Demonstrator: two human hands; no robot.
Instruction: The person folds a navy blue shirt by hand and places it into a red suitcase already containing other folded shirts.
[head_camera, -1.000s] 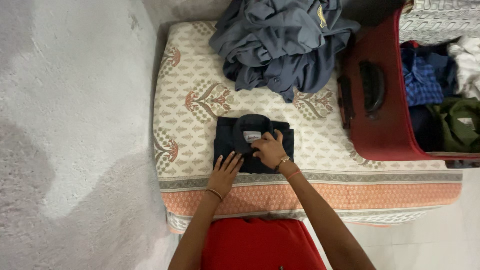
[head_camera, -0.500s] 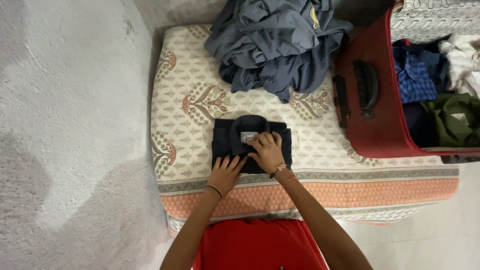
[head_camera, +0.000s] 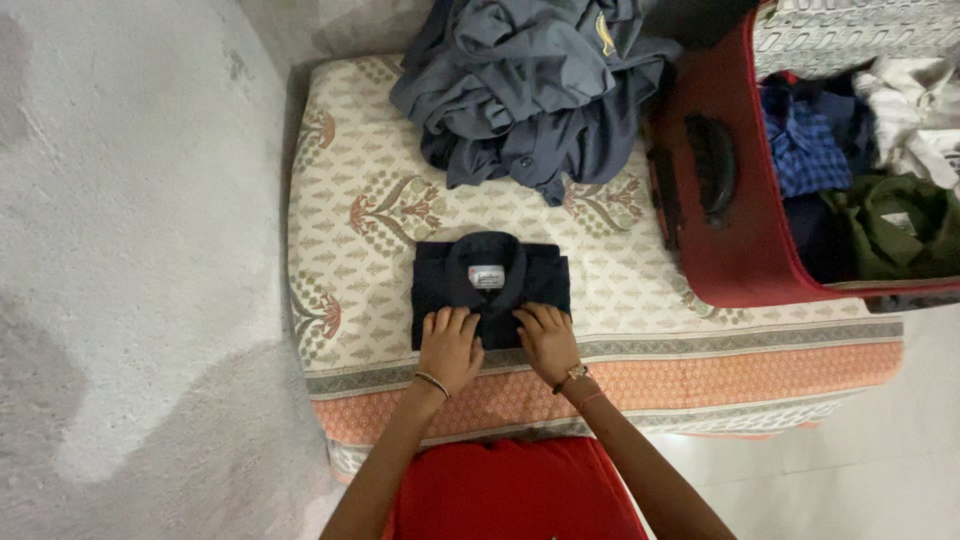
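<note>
I see my left hand (head_camera: 449, 347) and right hand (head_camera: 547, 343) resting flat, grasping nothing, on the near edge of the folded shirt (head_camera: 490, 285) on the mattress (head_camera: 620, 290); uneven pressure could skew the folds beyond my fingers.

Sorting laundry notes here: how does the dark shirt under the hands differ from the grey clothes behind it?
The dark navy shirt is folded into a neat flat rectangle; the grey clothes lie crumpled in a loose heap. The left hand and right hand press the shirt; nothing touches the heap. Both lie on the patterned mattress.
</note>
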